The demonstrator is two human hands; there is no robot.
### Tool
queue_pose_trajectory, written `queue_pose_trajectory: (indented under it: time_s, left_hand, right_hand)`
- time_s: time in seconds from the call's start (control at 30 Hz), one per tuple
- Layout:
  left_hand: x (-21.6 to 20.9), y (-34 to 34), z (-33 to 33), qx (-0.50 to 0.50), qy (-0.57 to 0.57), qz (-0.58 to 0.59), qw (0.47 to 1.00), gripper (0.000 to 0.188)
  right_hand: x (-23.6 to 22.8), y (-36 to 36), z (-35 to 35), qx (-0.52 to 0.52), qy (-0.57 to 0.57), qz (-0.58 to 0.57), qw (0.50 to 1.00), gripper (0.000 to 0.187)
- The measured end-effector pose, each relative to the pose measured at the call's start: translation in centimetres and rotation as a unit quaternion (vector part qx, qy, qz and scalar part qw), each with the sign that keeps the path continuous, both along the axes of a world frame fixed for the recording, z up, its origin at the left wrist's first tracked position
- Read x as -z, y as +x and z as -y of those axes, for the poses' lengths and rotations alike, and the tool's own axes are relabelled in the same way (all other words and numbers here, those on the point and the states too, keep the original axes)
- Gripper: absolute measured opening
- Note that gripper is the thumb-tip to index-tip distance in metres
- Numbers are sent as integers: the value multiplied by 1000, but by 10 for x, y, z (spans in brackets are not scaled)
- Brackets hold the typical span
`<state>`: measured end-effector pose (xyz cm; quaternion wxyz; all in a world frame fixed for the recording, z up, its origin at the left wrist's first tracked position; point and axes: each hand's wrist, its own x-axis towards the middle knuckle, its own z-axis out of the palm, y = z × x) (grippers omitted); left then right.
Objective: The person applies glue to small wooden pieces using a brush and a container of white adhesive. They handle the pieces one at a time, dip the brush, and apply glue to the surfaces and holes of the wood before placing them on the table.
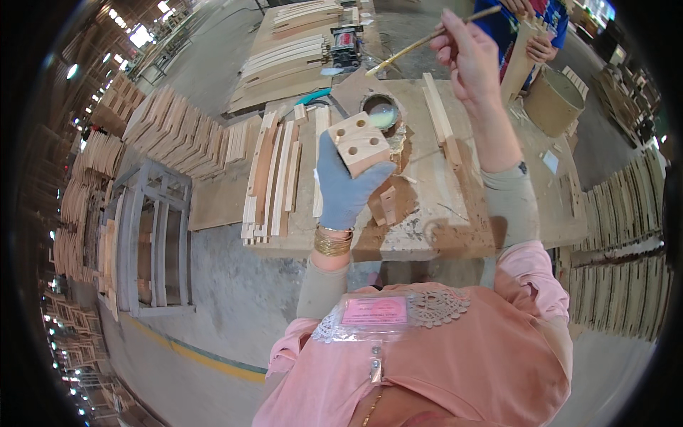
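With our left hand [348,186], in a grey-blue glove and gold bangles at the wrist, we hold a wooden block [360,145] above the middle of the worktop [432,186], thumb and fingers clamped on its sides. The block is tilted, and four round holes show in the face turned up to us. Our bare right hand [469,62] is raised over the far edge, its fingertips pinched together on a thin stick [407,54], whose pale tip points left, apart from the block. Just beyond the block, near the far edge, stands a round pot [395,107] with pale, greenish-white stuff inside. A smaller wooden piece [386,206] lies between our left hand and the near edge. Wooden strips [273,178] lie side by side along the left edge, and a tool with a teal handle [313,97] lies by the far left corner. Two longer slats [439,114] run in from the far edge, right of the pot. Past the far right corner, a co-worker in blue [492,34] holds a board [522,60] beside a brown drum [553,105].
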<state>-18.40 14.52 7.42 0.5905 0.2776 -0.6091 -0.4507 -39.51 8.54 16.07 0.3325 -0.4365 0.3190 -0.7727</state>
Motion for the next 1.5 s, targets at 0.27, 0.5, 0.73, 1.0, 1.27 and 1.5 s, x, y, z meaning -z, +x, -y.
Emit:
queue_pose_trajectory:
  time_s: [0.27,0.5,0.73,1.0,1.27,1.5]
  left_hand:
    - [-8,-4,-3,23,7,0,1000,64]
    - [-12,-4,-4,36,28,9,999,63]
    - [-10,-3,-2,38,15,19,999,63]
    - [-11,-3,-3,36,31,22,999,64]
    - [-12,-4,-3,38,33,25,998,64]
    - [-8,-5,-2,33,16,2,999,64]
  right_hand:
    - [-66,54,-52,-45,13,-235,971,27]
    - [-69,69,-55,-62,-13,-316,947,27]
    - [-62,77,-50,-29,-49,-454,889,25]
    - [-79,80,-59,31,-193,-502,843,31]
    - [-78,78,-53,0,-143,-488,861,31]
    - [-85,68,-54,-15,-71,-332,941,31]
